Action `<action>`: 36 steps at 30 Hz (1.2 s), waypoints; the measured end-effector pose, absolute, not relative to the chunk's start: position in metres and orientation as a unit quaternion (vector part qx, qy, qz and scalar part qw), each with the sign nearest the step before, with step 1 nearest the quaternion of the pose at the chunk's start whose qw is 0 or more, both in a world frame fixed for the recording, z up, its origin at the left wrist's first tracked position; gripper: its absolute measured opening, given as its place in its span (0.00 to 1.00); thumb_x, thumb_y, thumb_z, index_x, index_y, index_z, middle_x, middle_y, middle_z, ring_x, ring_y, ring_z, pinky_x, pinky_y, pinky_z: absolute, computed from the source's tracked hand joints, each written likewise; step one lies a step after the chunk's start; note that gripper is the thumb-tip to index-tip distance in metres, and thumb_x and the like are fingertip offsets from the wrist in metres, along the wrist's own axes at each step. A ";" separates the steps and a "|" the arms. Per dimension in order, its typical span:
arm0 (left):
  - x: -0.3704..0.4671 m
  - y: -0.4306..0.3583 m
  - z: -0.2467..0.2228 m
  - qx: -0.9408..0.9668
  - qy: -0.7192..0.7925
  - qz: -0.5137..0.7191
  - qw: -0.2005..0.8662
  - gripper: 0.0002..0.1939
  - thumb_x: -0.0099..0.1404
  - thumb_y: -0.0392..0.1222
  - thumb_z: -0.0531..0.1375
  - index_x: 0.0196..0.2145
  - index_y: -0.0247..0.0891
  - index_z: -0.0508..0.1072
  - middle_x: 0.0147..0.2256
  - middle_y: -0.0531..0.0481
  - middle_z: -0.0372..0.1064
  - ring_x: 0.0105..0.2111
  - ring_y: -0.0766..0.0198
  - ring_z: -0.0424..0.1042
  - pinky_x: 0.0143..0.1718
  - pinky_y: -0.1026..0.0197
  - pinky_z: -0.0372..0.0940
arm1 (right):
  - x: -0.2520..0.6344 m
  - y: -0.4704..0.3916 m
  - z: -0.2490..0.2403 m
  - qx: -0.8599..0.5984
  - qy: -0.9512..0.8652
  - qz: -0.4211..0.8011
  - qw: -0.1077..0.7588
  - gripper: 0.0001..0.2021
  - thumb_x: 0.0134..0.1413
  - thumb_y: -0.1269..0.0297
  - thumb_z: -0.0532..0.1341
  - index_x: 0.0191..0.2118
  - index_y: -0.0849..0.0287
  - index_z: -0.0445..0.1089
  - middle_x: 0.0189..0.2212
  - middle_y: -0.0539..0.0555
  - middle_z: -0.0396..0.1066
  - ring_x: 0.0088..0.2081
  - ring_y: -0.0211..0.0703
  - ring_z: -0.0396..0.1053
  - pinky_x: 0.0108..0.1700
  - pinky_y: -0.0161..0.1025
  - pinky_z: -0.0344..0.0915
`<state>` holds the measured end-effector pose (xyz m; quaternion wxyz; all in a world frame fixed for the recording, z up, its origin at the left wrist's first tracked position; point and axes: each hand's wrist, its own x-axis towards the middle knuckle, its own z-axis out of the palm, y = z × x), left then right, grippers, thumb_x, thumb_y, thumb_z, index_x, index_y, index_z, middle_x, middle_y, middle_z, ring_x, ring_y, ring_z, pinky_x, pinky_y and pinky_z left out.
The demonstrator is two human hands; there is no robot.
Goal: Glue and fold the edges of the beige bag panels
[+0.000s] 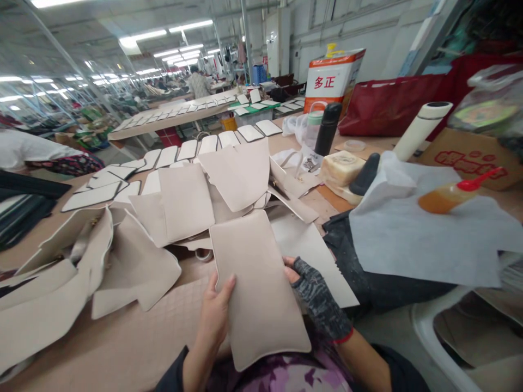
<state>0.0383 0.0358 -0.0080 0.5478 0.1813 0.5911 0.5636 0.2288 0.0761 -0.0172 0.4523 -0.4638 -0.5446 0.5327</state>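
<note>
A beige, flat rectangular leather panel (pixel 259 294) with rounded corners is held tilted over the table's near edge. My left hand (pixel 216 305), bare, grips its left side with the thumb on the upper face. On the right edge my right hand (pixel 308 288), in a dark grey fingerless glove with a red cuff, closes its fingertips around the panel; part of those fingers is hidden behind it. Just beyond lie more beige leather pieces (pixel 186 201), overlapping in a loose pile. Several open, folded beige pieces (pixel 139 267) rest to the left.
Rows of white panels (pixel 208 144) line the table's far side. To the right are a glue bottle (pixel 445 198) with a red nozzle on white sheeting (pixel 417 239), a black flask (pixel 328 128), a white flask (pixel 423 129) and a large can (pixel 333 79). A person's sleeve (pixel 24 152) shows at left.
</note>
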 end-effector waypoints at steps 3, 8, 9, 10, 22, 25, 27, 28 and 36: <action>0.043 0.035 -0.011 0.193 0.606 0.563 0.528 0.34 0.50 0.45 0.67 0.54 0.42 0.61 0.44 0.45 0.73 0.35 0.57 0.76 0.39 0.56 0.70 | 0.233 0.082 -0.013 -0.456 -0.517 0.571 0.446 0.20 0.54 0.49 0.54 0.37 0.61 0.72 0.35 0.57 0.75 0.39 0.49 0.71 0.41 0.44 0.69; 0.045 0.033 -0.015 0.258 0.630 0.548 0.486 0.30 0.54 0.48 0.63 0.53 0.40 0.61 0.44 0.45 0.72 0.42 0.54 0.73 0.43 0.55 0.68 | 0.233 0.081 -0.016 -0.495 -0.543 0.511 0.446 0.17 0.55 0.51 0.54 0.36 0.60 0.70 0.32 0.56 0.74 0.35 0.47 0.71 0.38 0.42 0.69; 0.045 0.032 -0.015 0.291 0.642 0.540 0.461 0.29 0.56 0.48 0.62 0.53 0.39 0.61 0.46 0.44 0.71 0.46 0.54 0.71 0.46 0.55 0.66 | 0.232 0.079 -0.019 -0.506 -0.558 0.481 0.448 0.16 0.55 0.53 0.54 0.37 0.60 0.70 0.32 0.56 0.74 0.34 0.46 0.71 0.38 0.42 0.69; 0.046 0.032 -0.014 0.325 0.654 0.530 0.431 0.26 0.57 0.48 0.61 0.52 0.39 0.62 0.48 0.44 0.69 0.49 0.54 0.68 0.49 0.55 0.64 | 0.230 0.077 -0.022 -0.516 -0.576 0.449 0.448 0.15 0.55 0.54 0.54 0.38 0.60 0.69 0.33 0.56 0.74 0.34 0.46 0.71 0.38 0.41 0.69; 0.065 0.022 -0.013 0.478 0.691 0.450 0.304 0.25 0.62 0.44 0.55 0.56 0.41 0.57 0.58 0.43 0.56 0.61 0.54 0.50 0.61 0.52 0.49 | 0.221 0.082 -0.043 -0.570 -0.697 0.128 0.415 0.15 0.58 0.57 0.51 0.37 0.62 0.68 0.31 0.61 0.73 0.33 0.49 0.72 0.37 0.43 0.70; 0.064 0.021 -0.016 0.491 0.682 0.446 0.308 0.26 0.62 0.43 0.54 0.58 0.40 0.56 0.60 0.43 0.53 0.61 0.54 0.49 0.61 0.52 0.48 | 0.220 0.084 -0.040 -0.550 -0.728 0.083 0.401 0.14 0.59 0.62 0.50 0.35 0.62 0.70 0.30 0.61 0.73 0.32 0.49 0.72 0.36 0.44 0.70; 0.063 0.021 -0.018 0.513 0.672 0.443 0.299 0.25 0.63 0.42 0.53 0.58 0.39 0.56 0.60 0.43 0.54 0.61 0.54 0.50 0.61 0.51 0.49 | 0.220 0.086 -0.040 -0.523 -0.740 0.079 0.416 0.14 0.59 0.64 0.49 0.34 0.61 0.70 0.30 0.60 0.74 0.32 0.48 0.72 0.36 0.43 0.70; 0.062 0.021 -0.018 0.523 0.671 0.442 0.284 0.25 0.64 0.42 0.52 0.58 0.38 0.56 0.60 0.42 0.55 0.61 0.54 0.50 0.61 0.50 0.49 | 0.221 0.087 -0.041 -0.515 -0.736 0.094 0.429 0.13 0.59 0.64 0.49 0.35 0.61 0.70 0.31 0.60 0.74 0.32 0.47 0.72 0.37 0.42 0.70; 0.062 0.020 -0.020 0.564 0.678 0.405 0.240 0.24 0.66 0.43 0.48 0.59 0.35 0.55 0.59 0.41 0.56 0.60 0.56 0.53 0.59 0.52 0.54 | 0.225 0.106 -0.044 -0.539 -0.706 0.093 0.450 0.13 0.60 0.61 0.50 0.33 0.62 0.68 0.28 0.57 0.72 0.31 0.45 0.71 0.35 0.40 0.69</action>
